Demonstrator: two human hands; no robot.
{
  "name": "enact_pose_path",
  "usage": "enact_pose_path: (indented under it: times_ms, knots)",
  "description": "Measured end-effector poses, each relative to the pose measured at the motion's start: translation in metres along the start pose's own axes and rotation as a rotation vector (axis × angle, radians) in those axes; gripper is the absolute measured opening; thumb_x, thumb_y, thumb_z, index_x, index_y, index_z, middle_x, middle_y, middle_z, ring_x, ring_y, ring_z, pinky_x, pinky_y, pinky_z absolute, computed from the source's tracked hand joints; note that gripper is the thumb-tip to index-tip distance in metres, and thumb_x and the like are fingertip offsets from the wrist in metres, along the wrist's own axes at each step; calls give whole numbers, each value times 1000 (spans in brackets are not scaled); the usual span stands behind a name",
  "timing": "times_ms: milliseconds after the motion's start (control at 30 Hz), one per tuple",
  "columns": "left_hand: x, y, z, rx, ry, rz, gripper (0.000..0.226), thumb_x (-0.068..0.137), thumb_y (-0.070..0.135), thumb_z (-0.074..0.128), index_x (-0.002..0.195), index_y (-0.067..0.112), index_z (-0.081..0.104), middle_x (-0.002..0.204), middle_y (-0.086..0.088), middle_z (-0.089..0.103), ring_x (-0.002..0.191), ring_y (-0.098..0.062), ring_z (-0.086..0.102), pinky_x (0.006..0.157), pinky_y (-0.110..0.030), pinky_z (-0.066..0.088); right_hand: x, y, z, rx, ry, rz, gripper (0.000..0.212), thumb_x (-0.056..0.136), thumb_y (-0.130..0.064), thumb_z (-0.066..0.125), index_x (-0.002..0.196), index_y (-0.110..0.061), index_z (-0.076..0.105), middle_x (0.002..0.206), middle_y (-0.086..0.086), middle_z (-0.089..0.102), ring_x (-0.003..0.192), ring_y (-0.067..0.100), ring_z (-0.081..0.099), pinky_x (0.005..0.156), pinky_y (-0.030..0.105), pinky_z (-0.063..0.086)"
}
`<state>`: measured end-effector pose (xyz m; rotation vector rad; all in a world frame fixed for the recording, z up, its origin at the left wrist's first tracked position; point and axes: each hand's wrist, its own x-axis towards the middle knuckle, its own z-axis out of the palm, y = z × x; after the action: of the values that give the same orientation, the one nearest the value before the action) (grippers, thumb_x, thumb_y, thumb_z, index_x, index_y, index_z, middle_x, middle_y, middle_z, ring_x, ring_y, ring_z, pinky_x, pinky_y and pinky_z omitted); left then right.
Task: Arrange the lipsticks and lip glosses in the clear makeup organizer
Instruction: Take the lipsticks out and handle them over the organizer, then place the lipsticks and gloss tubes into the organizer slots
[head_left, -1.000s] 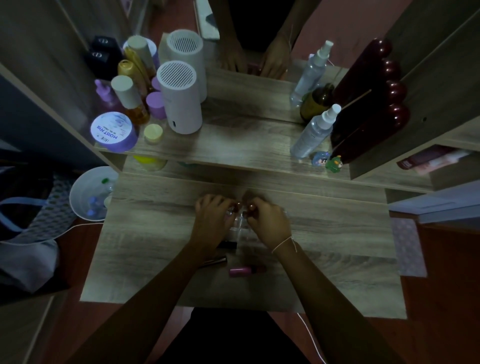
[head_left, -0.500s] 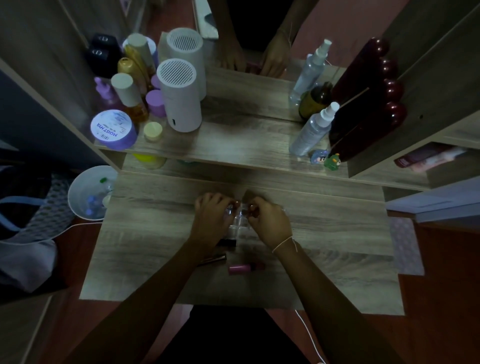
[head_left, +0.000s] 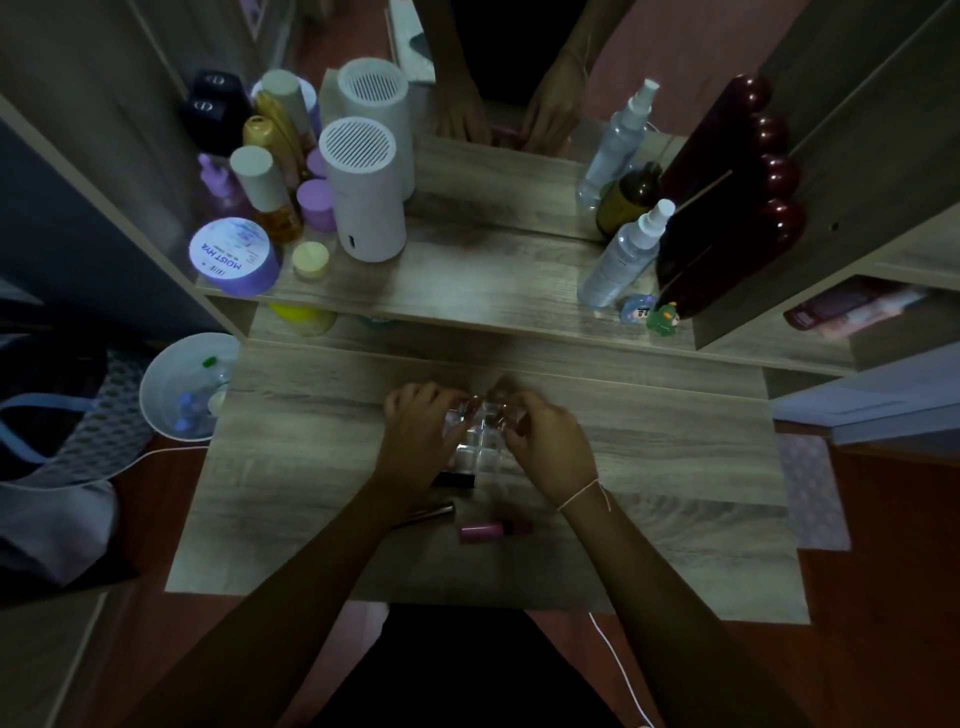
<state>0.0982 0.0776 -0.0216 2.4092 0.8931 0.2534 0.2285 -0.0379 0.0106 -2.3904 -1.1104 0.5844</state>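
The clear makeup organizer (head_left: 480, 441) is mostly covered by the left hand (head_left: 418, 441) and the right hand (head_left: 550, 449), and its compartments cannot be counted in the dim light. What is held at the fingertips (head_left: 511, 410) is too small and too dark to be told, so the grip of each hand cannot be judged. A dark tube (head_left: 457, 480) is partly hidden under the left wrist, and a slim metallic stick (head_left: 431, 514) is cut by the left forearm. The contents of the white bin (head_left: 166, 395) beside the worktop (head_left: 675, 519) are blurred. The bag (head_left: 62, 415) is cut off by the left edge.
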Motion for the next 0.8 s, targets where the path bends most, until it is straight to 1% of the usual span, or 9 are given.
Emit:
enact_pose_path:
  times_ms: [133,233,333,400,467,567,633,733,800]
  knots:
    - [-10,-8,-5,-1,-5,-8,37,86,38,61,117,17,59,115,-10,60,110,-29,49,97,-47,33,-15,7,-3,12,71,-5,45,83,-24,65,125,-25,49,87,3,71,80,22,67,68,38,56]
    - [-25,-14,-8,-10,-9,-45,43,85,41,54,119,15,57,117,-12,59,109,-30,51,94,-46,35,-33,10,-4,42,161,-12,32,86,-25,61,116,-27,50,78,0,66,66,18,63,58,33,51]
    - [-44,-19,-8,-12,25,-55,35,81,27,65,113,12,60,111,-16,63,104,-34,56,91,-48,37,-55,12,2,36,188,-48,13,88,-24,56,101,-24,53,78,3,65,59,18,61,53,31,49]
    - [-58,-22,-7,-8,72,-35,27,79,18,69,104,12,63,101,-15,66,95,-35,60,85,-47,42,-71,16,10,24,174,-62,14,87,-20,59,101,-21,56,76,6,67,61,22,64,55,29,50]
    - [-73,-25,-6,6,82,3,18,83,21,58,99,16,62,94,-13,67,86,-33,61,78,-43,45,-85,20,21,27,168,-53,14,85,-14,62,98,-18,59,78,7,68,66,26,64,57,29,47]
    - [-94,-33,0,-4,25,53,23,85,26,41,99,16,57,85,-15,65,74,-33,59,70,-41,46,-98,29,39,8,111,-33,21,85,-12,62,105,-14,63,100,9,68,90,27,63,75,35,50]
    - [-106,-42,9,20,-28,54,32,86,29,42,102,11,64,90,-16,66,80,-35,61,73,-41,42,-106,37,50,-19,80,-36,36,81,-10,66,116,-13,61,116,12,63,103,30,58,87,38,49]
    - [-116,-54,19,67,-84,25,40,82,35,46,107,10,65,97,-15,65,90,-32,56,79,-39,32,-115,47,63,-57,79,-22,45,75,-13,72,119,-16,60,117,16,59,100,35,55,84,43,50]
    - [-120,-57,22,73,-100,29,39,81,37,47,108,13,62,99,-13,64,93,-27,50,79,-38,32,-119,53,70,-53,58,18,49,73,-17,74,120,-16,60,121,17,57,106,37,54,89,45,49]
